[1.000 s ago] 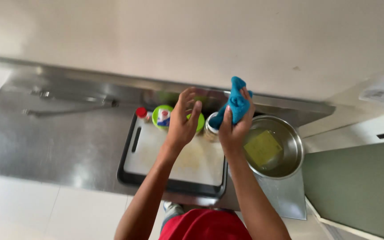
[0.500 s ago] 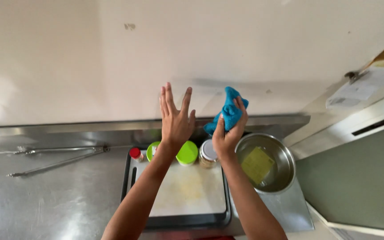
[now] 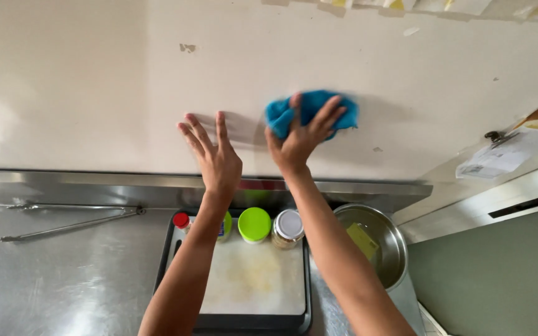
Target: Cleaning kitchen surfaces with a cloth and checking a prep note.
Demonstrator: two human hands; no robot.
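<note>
My right hand (image 3: pixel 299 138) presses a crumpled blue cloth (image 3: pixel 311 112) flat against the cream wall (image 3: pixel 94 81) above the counter. To its left my left hand (image 3: pixel 214 155) rests on the same wall with fingers spread and nothing in it. Both arms reach up over a black tray (image 3: pixel 244 322) that carries a white cutting board (image 3: pixel 253 280).
At the back of the tray stand a red-capped bottle (image 3: pixel 182 220), a green-lidded jar (image 3: pixel 254 224) and a white-lidded jar (image 3: pixel 288 226). A steel bowl (image 3: pixel 388 249) with a yellow sponge (image 3: pixel 362 240) sits to the right. Metal tongs (image 3: pixel 70 225) lie on the steel counter at left.
Both hands rose from just above the jars up onto the wall. The view tilted upward, and the blue cloth now lies pressed against the wall.
</note>
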